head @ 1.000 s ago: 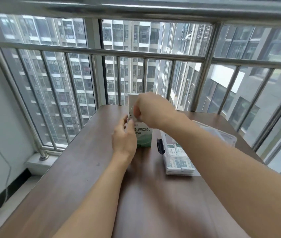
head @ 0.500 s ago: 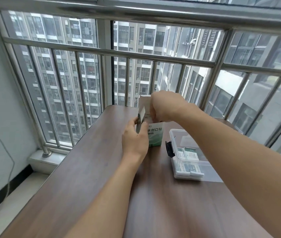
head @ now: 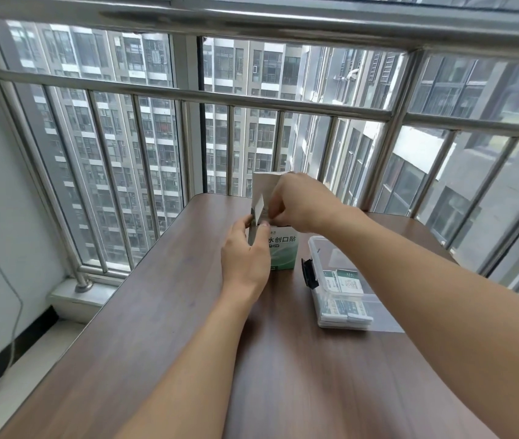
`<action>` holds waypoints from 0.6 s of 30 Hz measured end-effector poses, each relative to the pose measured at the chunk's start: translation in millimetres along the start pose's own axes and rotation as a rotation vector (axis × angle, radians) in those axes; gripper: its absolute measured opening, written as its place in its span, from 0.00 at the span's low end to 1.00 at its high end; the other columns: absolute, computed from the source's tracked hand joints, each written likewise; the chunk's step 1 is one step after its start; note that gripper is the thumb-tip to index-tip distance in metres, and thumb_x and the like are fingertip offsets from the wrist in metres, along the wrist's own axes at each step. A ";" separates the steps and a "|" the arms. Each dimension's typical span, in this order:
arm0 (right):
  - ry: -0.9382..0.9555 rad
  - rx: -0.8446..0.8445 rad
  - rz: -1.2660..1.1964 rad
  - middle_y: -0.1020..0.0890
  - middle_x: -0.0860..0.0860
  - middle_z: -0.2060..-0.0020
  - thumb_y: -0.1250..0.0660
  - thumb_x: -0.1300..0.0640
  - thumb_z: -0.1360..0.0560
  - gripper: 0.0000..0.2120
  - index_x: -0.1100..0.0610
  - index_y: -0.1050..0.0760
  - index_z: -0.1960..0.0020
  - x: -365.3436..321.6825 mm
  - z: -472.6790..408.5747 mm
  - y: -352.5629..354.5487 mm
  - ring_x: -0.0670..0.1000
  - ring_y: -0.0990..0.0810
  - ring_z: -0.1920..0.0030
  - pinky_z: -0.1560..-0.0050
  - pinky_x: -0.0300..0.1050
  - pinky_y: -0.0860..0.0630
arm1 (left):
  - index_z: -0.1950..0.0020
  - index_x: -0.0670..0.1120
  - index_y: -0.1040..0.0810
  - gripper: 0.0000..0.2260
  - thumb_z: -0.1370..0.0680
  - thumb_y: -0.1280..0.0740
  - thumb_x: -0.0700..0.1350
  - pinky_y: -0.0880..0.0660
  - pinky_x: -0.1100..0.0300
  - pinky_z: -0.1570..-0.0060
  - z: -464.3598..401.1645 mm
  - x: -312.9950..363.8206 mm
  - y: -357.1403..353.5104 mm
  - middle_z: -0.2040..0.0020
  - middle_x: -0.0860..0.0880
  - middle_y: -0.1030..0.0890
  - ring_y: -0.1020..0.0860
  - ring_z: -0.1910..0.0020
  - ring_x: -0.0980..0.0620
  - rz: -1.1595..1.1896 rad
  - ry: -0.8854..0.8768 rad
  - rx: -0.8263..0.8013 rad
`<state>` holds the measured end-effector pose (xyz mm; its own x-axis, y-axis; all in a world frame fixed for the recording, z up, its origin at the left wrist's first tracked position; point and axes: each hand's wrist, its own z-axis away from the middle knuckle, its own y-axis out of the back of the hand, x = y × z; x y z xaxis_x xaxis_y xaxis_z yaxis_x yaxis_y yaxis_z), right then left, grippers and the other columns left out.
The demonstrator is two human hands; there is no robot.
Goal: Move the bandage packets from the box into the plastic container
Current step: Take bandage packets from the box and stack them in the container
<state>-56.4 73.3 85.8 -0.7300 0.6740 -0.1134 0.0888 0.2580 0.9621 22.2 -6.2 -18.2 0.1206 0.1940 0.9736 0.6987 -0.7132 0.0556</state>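
Note:
A white and green bandage box stands upright at the far middle of the wooden table, its top flap raised. My left hand grips the box's left side. My right hand reaches into the open top, fingers pinched on a white bandage packet that sticks up at the box's left edge. To the right lies a clear plastic container with a black latch; several green and white packets lie inside it.
A steel railing and glass close off the table's far and right sides. A white wall with a thin cable stands at the left. The container's clear lid lies flat at its near right.
My right hand stays at the box top and has drawn a packet a little higher. My head has tilted, so the box and the container sit lower and further right in view.

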 end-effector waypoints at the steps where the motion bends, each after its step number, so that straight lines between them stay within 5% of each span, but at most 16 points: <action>1: -0.005 -0.008 -0.012 0.17 0.47 0.60 0.23 0.57 0.28 0.03 0.50 0.13 0.59 0.3 -0.3 -1.0 0.49 0.22 0.56 0.53 0.46 0.20 | 0.35 0.53 0.21 0.24 0.27 0.39 0.61 0.22 0.45 0.39 0.0 -0.2 0.0 0.42 0.52 0.17 0.19 0.42 0.51 0.003 -0.002 -0.001; 10: 0.007 -0.021 -0.232 0.17 0.48 0.62 0.24 0.54 0.26 0.07 0.58 0.15 0.55 14.8 3.5 22.5 0.46 0.20 0.63 0.65 0.34 0.29 | 0.34 0.50 0.22 0.29 0.30 0.38 0.64 0.24 0.44 0.36 -5.1 -3.3 1.6 0.39 0.50 0.18 0.21 0.38 0.49 0.007 -0.003 0.023; 18: 0.037 -0.006 -0.350 0.17 0.48 0.68 0.28 0.57 0.22 0.06 0.59 0.19 0.55 28.8 22.3 38.6 0.39 0.21 0.73 0.68 0.33 0.25 | 0.30 0.49 0.26 0.19 0.20 0.33 0.52 0.28 0.48 0.31 -1.7 2.3 4.0 0.34 0.53 0.23 0.26 0.35 0.54 -0.040 -0.100 0.054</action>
<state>-58.9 118.1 114.2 -0.7393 0.5203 -0.4273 -0.1750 0.4644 0.8682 24.1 -9.7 -15.4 0.1597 0.2892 0.9439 0.7413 -0.6666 0.0788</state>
